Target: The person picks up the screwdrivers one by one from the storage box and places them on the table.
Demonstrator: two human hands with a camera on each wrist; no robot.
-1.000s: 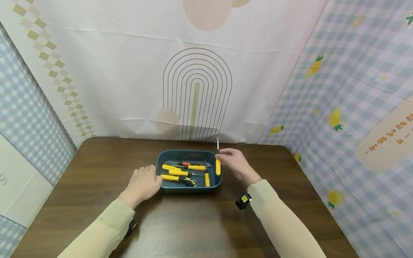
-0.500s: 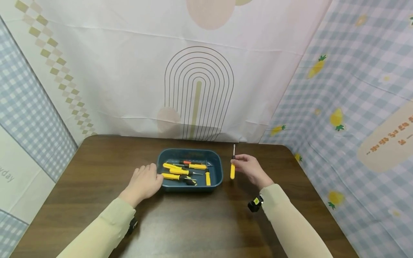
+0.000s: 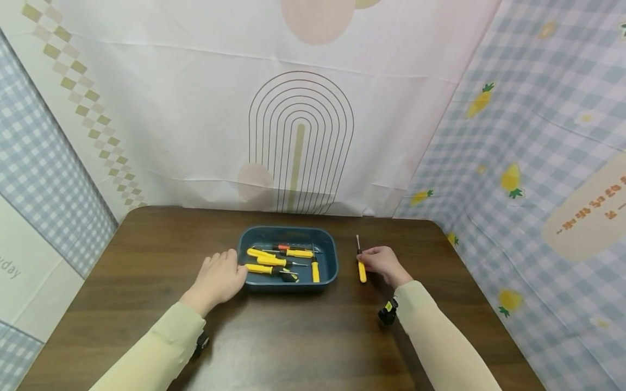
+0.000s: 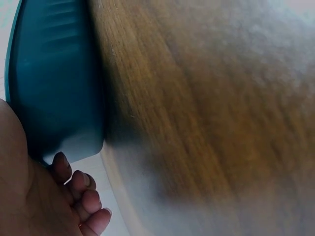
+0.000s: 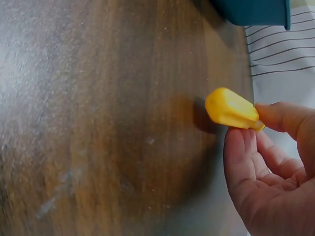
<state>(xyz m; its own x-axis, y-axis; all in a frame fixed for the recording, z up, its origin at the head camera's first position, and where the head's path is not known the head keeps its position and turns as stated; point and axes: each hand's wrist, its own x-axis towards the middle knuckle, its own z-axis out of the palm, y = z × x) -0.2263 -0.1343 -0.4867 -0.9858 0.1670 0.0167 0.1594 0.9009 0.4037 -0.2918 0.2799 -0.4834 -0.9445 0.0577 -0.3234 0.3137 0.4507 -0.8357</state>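
A dark blue plastic bin (image 3: 293,285) sits on the table with several yellow-handled screwdrivers (image 3: 271,261) lying in it. My left hand (image 3: 218,276) grips the bin's left end; in the left wrist view its fingers (image 4: 91,200) curl at the end wall. Right of the bin, my right hand (image 3: 383,263) pinches a screwdriver (image 3: 362,271) between thumb and fingers. This screwdriver has a yellow handle and a black collar, and its metal shaft points toward the back wall. The right wrist view shows the handle (image 5: 230,107) close over the wood, its shaft hidden.
Inside the bin, one tool with a red-orange part (image 3: 283,247) lies at the back. The brown wooden table (image 3: 293,347) ends against a white printed cloth (image 3: 205,136). A blue checked cloth (image 3: 528,217) hangs along the right side.
My right hand has carried the screwdriver from over the bin's right rim to the right, then lowered it toward the table. The left hand keeps its place on the bin.
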